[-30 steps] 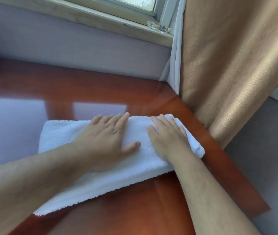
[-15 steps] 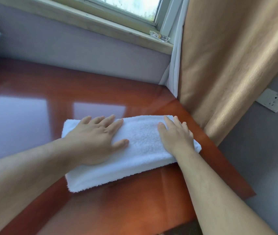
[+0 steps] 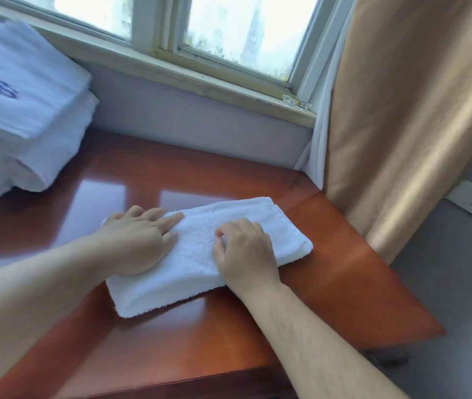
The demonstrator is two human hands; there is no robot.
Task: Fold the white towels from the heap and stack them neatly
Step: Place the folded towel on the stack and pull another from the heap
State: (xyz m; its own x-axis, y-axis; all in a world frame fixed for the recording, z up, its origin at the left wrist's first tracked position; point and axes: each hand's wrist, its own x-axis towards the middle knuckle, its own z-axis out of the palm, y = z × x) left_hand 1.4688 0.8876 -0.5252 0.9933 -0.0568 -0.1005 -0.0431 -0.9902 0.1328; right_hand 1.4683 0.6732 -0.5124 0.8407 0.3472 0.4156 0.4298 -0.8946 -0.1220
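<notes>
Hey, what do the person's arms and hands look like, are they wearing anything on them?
Both the left hand and the right hand are bare: no gloves, rings, watch or bracelet in view. The left forearm and right forearm are bare too, with no sleeve in the picture. Fine hair shows on the right forearm.

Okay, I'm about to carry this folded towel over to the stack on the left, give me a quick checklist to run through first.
1. The folded towel lies flat on the table: ok.
2. The left hand rests flat on the towel's left end: ok.
3. The right hand has a real grip: cannot tell; its fingers are curled on the cloth, but no pinch shows.
4. The stack of towels has a bare top: ok.
5. Tabletop between towel and stack is unobstructed: ok.
6. The towel's layers line up at the near edge: cannot tell.
</notes>
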